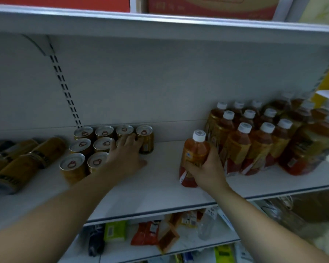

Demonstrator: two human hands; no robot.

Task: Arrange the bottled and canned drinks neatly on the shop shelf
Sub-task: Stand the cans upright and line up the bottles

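Observation:
On the white shelf (160, 188) several gold cans (78, 147) stand upright in rows at the left of centre. My left hand (126, 155) lies over the right side of that block, fingers spread against the cans, palm on the shelf. My right hand (207, 170) grips an amber tea bottle (195, 149) with a white cap, tilted slightly and standing just left of a packed group of like bottles (254, 133). Several more gold cans (21, 160) lie on their sides at the far left.
The shelf above (160, 25) carries red cartons. Below, a lower shelf (179, 245) holds snack packets, a green pack and a clear bottle. Bare shelf board lies between the cans and the bottles. A yellow item stands at the far right edge.

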